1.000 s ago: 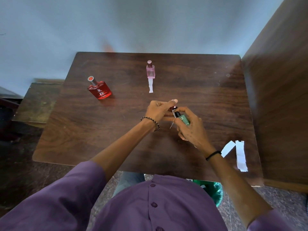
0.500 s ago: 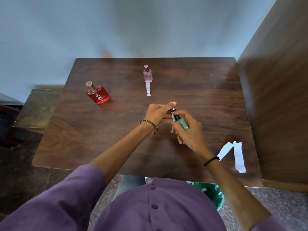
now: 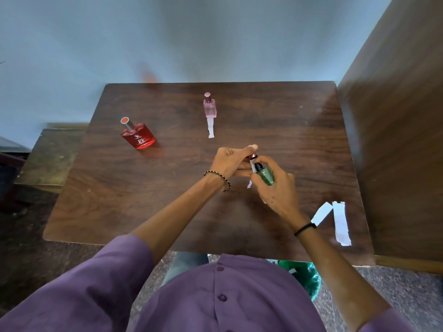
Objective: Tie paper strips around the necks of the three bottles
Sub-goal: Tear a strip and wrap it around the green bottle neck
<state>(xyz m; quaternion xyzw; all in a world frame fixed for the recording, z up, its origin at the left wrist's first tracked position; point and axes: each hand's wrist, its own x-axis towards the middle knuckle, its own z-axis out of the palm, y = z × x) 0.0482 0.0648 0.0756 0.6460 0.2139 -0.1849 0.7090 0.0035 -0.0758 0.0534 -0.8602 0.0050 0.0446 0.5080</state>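
Observation:
My right hand (image 3: 278,192) grips a small green bottle (image 3: 265,176) above the middle of the wooden table (image 3: 143,200), tilted with its neck toward my left hand. My left hand (image 3: 230,161) pinches a white paper strip (image 3: 251,164) at the bottle's neck; the strip's loose end hangs below my fingers. A red bottle (image 3: 138,136) stands at the far left with a bare neck. A pink bottle (image 3: 209,106) stands at the far centre, and a paper strip (image 3: 210,127) lies on the table in front of it.
Two loose paper strips (image 3: 340,222) lie near the table's front right corner. A tall wooden panel (image 3: 395,140) stands against the table's right edge. A blue wall runs behind the table. A green bag (image 3: 306,276) sits on the floor under the front edge.
My hands have stayed together at the green bottle's neck, with small finger movements on the strip. The bottles on the table have not moved.

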